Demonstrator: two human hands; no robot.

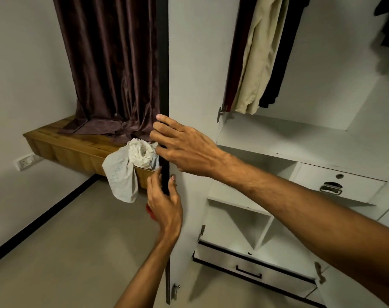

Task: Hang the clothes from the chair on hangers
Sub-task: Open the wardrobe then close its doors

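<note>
The white wardrobe door [193,74] stands open, its black edge facing me. My left hand [164,203] pinches that edge low down, thumb on the white inner face and fingers behind it. My right hand [182,145] grips the same edge higher up, its fingers reaching over the black strip. Inside the wardrobe hang a dark red garment [235,63], beige trousers [258,58] and a black garment [282,54]. A crumpled white cloth [131,165] lies on a wooden ledge [67,145] and droops over its front. Something red [150,212] shows just behind my left hand.
A dark brown curtain [109,63] falls onto the ledge at the left. The wardrobe holds white shelves [300,138], a drawer with a metal handle [331,187] and a lower drawer pulled out [255,270]. Grey floor [67,252] lies at the lower left.
</note>
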